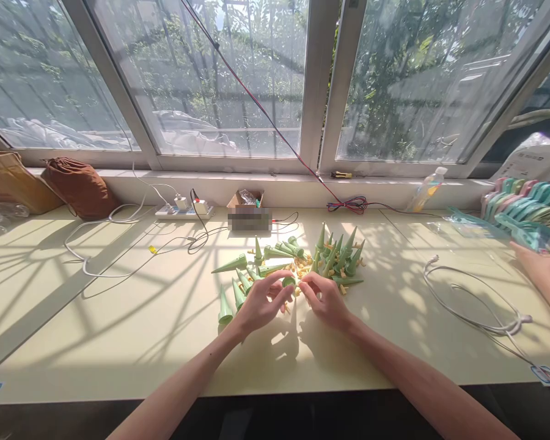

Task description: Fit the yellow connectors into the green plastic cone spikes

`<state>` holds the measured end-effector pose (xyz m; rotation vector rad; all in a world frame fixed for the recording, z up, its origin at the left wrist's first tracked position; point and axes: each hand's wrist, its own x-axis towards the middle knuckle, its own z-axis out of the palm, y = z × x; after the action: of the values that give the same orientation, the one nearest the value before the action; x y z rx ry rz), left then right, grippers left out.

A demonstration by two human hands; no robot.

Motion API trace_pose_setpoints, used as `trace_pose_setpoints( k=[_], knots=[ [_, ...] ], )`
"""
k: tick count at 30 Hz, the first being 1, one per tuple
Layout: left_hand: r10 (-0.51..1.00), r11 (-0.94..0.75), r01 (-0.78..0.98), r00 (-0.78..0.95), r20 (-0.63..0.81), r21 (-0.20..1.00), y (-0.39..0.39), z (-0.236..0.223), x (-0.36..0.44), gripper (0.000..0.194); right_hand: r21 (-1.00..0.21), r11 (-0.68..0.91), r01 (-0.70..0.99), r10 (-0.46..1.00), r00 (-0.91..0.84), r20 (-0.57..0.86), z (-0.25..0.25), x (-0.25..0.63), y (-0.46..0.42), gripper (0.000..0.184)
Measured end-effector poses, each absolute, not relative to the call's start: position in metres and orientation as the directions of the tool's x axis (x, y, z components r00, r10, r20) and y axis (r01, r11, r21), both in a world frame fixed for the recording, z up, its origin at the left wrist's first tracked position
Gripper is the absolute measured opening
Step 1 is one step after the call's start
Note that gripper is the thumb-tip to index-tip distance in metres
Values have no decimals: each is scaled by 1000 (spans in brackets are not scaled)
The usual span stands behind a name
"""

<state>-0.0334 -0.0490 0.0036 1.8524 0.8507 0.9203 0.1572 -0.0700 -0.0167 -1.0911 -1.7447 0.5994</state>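
A metal-framed window (318,79) spans the back, above one smooth, pale table (142,348). On the table's left sit a brown cardboard box (16,180) and one wrinkled brown drawstring bag (76,186); at the right edge is a row of pastel plastic hangers (516,205), a co-worker's hand (536,263) just beside it. Of the wearer's two bare hands, the left hand (262,304) curls thumb and forefinger round one green cone, while the right hand (326,298) has its fingertips pressed together just beside it, anything between them too small to tell. One clear plastic bottle (427,190) leans near the window. The held green cone (288,282) is above the table's middle, its round end showing. Beyond it, at least ten smooth, tapered cones (230,263) lie or stand at left; the tight right-hand cluster (346,253) overlaps too much to count. Small yellow pieces (301,263), uncountable, are scattered between.
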Motion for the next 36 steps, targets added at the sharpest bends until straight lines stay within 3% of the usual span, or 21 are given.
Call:
trace_pose_setpoints(
  k=[36],
  knots=[
    [828,-368,187,512,229,911,-49,4,-34,37,-782,486,390,870,-138,473,-18,157,-70,21]
  ],
)
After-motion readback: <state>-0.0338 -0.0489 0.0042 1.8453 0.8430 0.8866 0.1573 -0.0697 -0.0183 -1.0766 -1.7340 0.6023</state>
